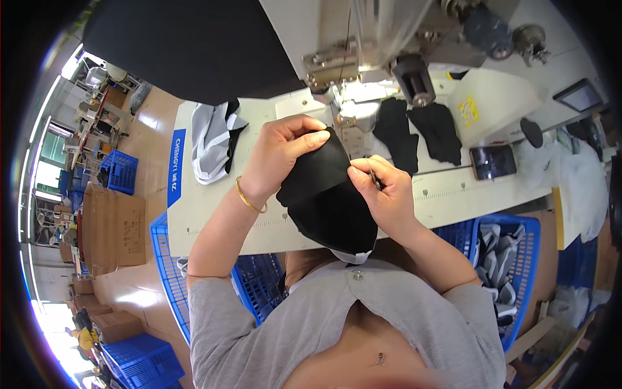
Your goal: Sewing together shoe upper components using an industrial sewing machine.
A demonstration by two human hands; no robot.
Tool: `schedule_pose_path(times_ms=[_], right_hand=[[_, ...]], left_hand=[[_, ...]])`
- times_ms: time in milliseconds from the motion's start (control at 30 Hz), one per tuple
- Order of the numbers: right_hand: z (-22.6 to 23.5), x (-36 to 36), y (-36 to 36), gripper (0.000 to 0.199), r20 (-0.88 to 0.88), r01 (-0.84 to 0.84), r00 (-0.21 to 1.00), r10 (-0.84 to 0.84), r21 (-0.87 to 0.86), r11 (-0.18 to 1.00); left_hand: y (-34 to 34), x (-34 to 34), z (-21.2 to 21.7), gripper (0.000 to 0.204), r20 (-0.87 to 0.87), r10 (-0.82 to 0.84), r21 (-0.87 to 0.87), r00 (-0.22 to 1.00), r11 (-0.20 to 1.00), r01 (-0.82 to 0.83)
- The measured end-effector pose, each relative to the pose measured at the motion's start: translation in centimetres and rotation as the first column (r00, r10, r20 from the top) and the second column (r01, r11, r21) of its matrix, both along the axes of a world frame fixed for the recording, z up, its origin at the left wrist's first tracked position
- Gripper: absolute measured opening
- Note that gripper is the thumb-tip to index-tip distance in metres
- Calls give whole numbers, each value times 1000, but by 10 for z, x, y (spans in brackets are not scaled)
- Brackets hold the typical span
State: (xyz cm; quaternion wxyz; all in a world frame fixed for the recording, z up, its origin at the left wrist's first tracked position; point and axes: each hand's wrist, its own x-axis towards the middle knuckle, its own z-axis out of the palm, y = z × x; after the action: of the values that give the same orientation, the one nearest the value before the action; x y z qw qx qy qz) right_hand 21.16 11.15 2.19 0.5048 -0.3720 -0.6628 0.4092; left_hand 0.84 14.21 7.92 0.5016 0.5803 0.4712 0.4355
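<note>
A black sewn fabric piece [332, 214] with a pale edge at its lower end hangs between my hands, over the near edge of the sewing table [259, 227]. My left hand [288, 146] pinches its top corner between thumb and fingers. At the piece's right edge is my right hand [389, 198], closed around small dark thread snips [375, 181], its thumb and forefinger close against the fabric. The snips' blades are mostly hidden by the fingers. Just beyond my hands stands the sewing machine [356, 113], its needle area lit.
Black cut pieces [396, 133] lie right of the machine, near a phone [492, 162]. Grey and black pieces [215, 142] lie on the left. Blue baskets [528, 272] stand under the table, the right one holding grey pieces. A cardboard box [116, 227] stands on the floor.
</note>
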Motion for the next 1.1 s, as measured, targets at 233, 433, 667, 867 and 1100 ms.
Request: schedule_pose_path(times_ms=[233, 433, 667, 867, 1100], right_hand=[[22, -1, 20, 18, -144, -7, 989, -17, -162, 987], [24, -2, 29, 17, -222, -31, 975, -11, -185, 982], [24, -4, 30, 17, -207, -28, 978, -15, -204, 979], [20, -3, 31, 16, -203, -18, 979, -26, -207, 978], [16, -12, 29, 16, -214, 23, 976, -49, -122, 992]], left_hand=[[35, 5, 18, 15, 164, 40, -164, 986, 986, -13], [43, 13, 33, 12, 70, 161, -215, 984, 966, -143], [43, 15, 38, 17, 135, 222, -356, 966, 920, -161], [46, 13, 34, 18, 126, 176, -328, 976, 936, -126], [31, 7, 31, 27, -446, 110, 90, 888, 993, -77]])
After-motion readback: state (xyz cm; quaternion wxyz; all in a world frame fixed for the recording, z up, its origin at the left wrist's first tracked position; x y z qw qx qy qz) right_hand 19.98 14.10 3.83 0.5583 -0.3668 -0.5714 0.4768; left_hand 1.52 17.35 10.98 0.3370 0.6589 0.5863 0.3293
